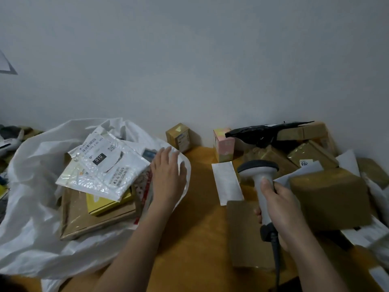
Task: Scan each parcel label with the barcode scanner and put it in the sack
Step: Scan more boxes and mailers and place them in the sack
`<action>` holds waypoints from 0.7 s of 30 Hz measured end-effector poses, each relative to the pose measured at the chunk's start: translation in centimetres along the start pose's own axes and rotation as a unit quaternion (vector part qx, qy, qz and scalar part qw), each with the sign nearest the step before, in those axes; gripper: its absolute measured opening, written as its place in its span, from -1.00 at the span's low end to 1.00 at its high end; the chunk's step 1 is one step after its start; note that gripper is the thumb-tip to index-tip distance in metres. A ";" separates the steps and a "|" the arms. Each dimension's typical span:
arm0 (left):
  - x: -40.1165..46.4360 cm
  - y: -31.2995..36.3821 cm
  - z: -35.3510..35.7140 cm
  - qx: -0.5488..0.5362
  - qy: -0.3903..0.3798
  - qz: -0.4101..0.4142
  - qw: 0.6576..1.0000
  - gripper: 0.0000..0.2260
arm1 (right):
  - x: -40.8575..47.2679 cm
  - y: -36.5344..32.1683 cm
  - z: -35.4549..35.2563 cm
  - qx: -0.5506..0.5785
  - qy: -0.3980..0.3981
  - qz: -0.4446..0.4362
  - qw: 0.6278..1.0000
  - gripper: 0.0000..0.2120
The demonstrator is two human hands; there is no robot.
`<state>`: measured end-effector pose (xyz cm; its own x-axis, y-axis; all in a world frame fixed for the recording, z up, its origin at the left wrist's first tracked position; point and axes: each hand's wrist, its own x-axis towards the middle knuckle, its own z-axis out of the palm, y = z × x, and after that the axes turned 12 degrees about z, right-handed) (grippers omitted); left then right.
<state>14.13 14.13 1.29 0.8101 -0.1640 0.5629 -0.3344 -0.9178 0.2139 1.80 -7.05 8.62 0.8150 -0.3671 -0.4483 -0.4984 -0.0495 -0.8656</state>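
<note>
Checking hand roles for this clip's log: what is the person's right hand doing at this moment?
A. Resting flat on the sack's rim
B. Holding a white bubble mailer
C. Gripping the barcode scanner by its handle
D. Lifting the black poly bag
C: the right hand is curled round the grey handle of the barcode scanner, while the left hand lies open on the white sack.

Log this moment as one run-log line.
left hand: open, at sack rim | right hand: grips barcode scanner | sack: holds parcels | brown box: beside scanner, unsacked
</note>
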 end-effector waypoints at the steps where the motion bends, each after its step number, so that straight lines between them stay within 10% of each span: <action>1: -0.1 1.1 1.4 -0.016 -0.011 0.034 0.999 -0.73 | 0.7 0.2 -0.4 0.003 0.007 0.006 1.000 -0.76; 5: -1.1 5.1 6.6 -0.114 -0.137 0.087 0.980 -0.72 | 3.4 0.9 -1.8 0.013 0.024 0.025 0.999 -0.76; 9: -2.4 7.0 12.4 -0.218 -0.279 -0.093 0.931 -0.64 | 6.5 1.8 -3.1 -0.002 0.029 0.047 0.998 -0.72; 16: -3.2 6.5 21.2 -0.312 -0.275 -0.460 0.785 -0.71 | 11.3 2.5 -4.2 -0.031 0.025 0.049 0.998 -0.75; 21: -2.4 6.4 25.5 -0.275 -0.293 -0.500 0.767 -0.50 | 13.7 3.3 -4.6 -0.054 0.028 0.066 0.996 -0.73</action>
<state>22.31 -0.57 -19.09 0.8170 0.2399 -0.5243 0.5739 -0.4255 0.6997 9.97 -16.55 0.66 0.7237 -0.4277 -0.5416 -0.6318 -0.0951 -0.7693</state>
